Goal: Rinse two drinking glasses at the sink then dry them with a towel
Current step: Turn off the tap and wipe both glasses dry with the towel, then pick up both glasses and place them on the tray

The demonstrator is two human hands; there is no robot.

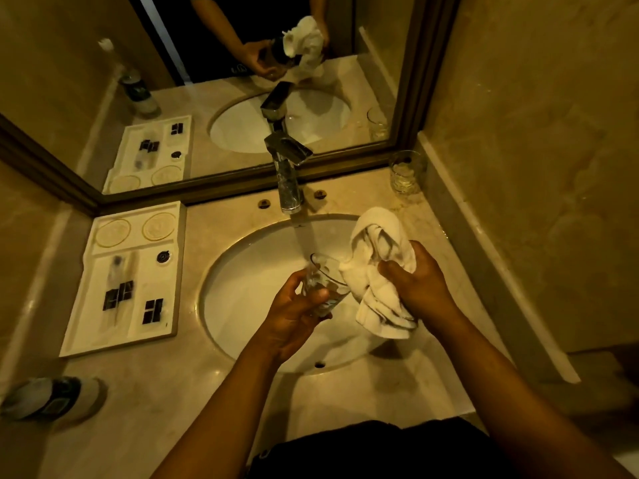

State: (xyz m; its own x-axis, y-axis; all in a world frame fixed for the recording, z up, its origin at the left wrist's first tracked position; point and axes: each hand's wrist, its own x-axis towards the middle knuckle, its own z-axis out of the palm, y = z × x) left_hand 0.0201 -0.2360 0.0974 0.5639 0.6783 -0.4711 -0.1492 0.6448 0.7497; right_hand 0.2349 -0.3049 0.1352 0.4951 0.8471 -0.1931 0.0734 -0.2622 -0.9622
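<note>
Hotel-style bathroom: marble vanity, oval sink, framed mirror, amenity tray.

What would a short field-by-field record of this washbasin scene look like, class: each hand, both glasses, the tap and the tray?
left hand: holds a clear drinking glass, tilted, over the round white basin
right hand: grips a crumpled white towel touching the glass rim
chrome tap: water running
second clear patterned glass: upright on the beige marble counter, back right corner
white rectangular amenity tray: left of basin, holds small dark packets
bottle: lying at the counter's front left
</note>
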